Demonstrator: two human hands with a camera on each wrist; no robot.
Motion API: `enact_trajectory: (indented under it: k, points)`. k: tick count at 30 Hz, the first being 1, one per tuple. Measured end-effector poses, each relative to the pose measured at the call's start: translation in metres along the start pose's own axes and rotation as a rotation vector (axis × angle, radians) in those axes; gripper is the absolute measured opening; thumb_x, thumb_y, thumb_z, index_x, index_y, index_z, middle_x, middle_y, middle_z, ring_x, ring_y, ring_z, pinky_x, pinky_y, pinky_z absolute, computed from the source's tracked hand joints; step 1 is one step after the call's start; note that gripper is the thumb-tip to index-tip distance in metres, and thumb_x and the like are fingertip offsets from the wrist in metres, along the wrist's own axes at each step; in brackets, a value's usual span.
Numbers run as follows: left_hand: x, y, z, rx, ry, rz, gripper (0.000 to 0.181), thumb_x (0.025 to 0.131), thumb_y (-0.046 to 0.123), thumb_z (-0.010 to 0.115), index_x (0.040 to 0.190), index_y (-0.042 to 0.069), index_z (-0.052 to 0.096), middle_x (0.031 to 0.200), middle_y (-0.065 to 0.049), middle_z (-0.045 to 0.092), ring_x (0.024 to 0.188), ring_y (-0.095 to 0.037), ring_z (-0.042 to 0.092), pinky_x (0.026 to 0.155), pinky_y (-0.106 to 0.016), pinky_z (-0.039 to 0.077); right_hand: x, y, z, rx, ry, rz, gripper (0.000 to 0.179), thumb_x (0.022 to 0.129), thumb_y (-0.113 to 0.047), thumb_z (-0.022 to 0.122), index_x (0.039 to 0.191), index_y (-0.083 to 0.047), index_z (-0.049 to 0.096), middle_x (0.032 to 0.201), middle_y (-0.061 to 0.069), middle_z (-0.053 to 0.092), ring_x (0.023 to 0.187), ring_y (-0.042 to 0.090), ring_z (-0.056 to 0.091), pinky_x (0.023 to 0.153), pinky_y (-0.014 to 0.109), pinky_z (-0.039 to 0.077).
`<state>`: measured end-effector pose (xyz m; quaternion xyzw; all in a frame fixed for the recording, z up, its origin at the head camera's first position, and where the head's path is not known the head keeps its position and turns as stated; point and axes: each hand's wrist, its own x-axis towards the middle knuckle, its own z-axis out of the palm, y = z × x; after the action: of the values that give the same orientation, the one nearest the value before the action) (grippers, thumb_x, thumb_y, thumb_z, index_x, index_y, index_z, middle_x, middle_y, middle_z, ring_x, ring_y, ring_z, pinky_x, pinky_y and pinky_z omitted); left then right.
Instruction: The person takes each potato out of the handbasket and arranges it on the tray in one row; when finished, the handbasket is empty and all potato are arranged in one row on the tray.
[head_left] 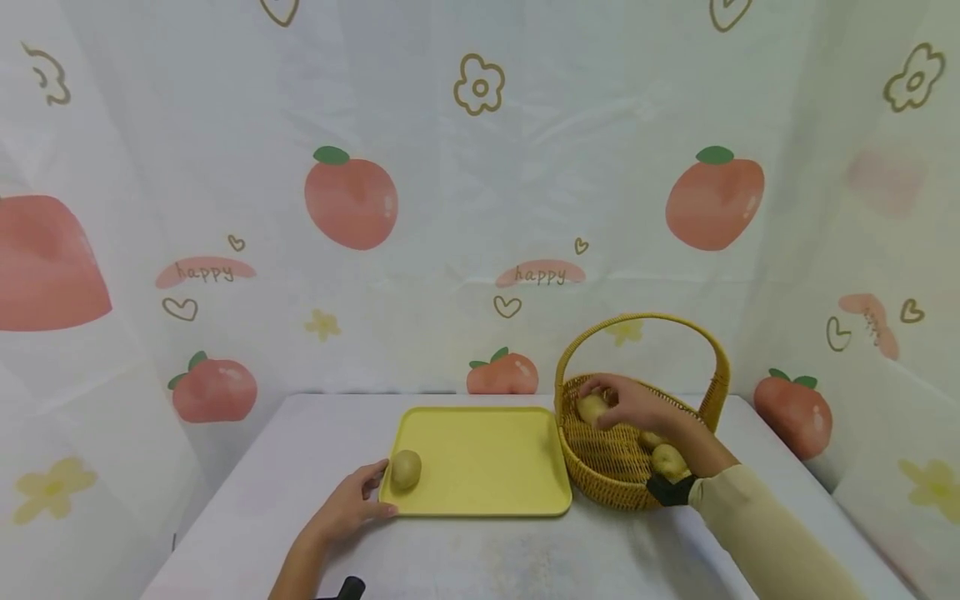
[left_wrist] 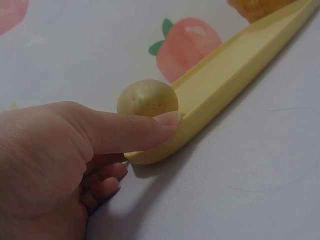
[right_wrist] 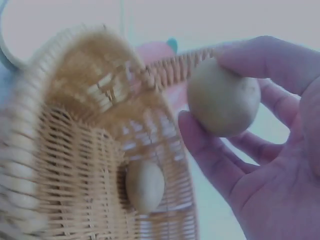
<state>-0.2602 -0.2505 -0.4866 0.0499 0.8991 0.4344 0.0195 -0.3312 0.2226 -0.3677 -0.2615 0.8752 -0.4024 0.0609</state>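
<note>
My right hand (head_left: 633,404) pinches a potato (right_wrist: 223,97) between thumb and fingers at the basket's left side. The wicker basket (head_left: 603,493) has a tall arched handle, and several potatoes show in it, one potato (right_wrist: 145,186) plainly in the right wrist view. My left hand (head_left: 347,504) grips the left end of a yellow tray (head_left: 487,462), thumb on the near corner and fingers along the side, partly hidden. Another potato (head_left: 406,469) sits on the tray's left end, close to that hand.
A white-covered table (head_left: 450,558) carries the tray and basket side by side, the basket on the right. Behind and on both sides hangs a white cloth (head_left: 420,333) printed with fruit, flowers and hearts.
</note>
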Motion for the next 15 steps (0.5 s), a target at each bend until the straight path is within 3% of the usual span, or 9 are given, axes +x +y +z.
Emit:
enact_trajectory:
  k: [3, 9, 15]
  points:
    - [0.000, 0.002, 0.000, 0.008, 0.000, -0.008, 0.087, 0.068, 0.018, 0.088, 0.140, -0.006, 0.046, 0.138, -0.027, 0.048, 0.119, -0.042, 0.053, 0.102, -0.052, 0.043, -0.008, -0.006, 0.005, -0.015, 0.042, -0.056, 0.048, 0.074, -0.008, 0.079, 0.119, -0.009, 0.063, 0.119, 0.010, 0.056, 0.096, 0.026, 0.049, 0.078, 0.036, 0.045]
    - [0.001, 0.000, 0.002, 0.011, 0.000, -0.013, 0.087, 0.067, 0.020, 0.088, 0.140, -0.005, 0.047, 0.136, -0.025, 0.050, 0.117, -0.040, 0.054, 0.101, -0.052, 0.044, -0.021, -0.023, 0.020, 0.059, 0.031, -0.113, 0.051, 0.077, -0.008, 0.078, 0.125, -0.004, 0.060, 0.121, 0.014, 0.054, 0.094, 0.028, 0.054, 0.073, 0.030, 0.051]
    - [0.000, -0.001, 0.001, 0.006, 0.002, -0.028, 0.088, 0.067, 0.021, 0.088, 0.141, -0.003, 0.046, 0.138, -0.027, 0.048, 0.120, -0.042, 0.052, 0.102, -0.053, 0.043, -0.015, -0.036, 0.042, 0.137, 0.012, -0.133, 0.054, 0.078, -0.011, 0.077, 0.128, -0.004, 0.058, 0.126, 0.016, 0.051, 0.099, 0.029, 0.054, 0.076, 0.031, 0.053]
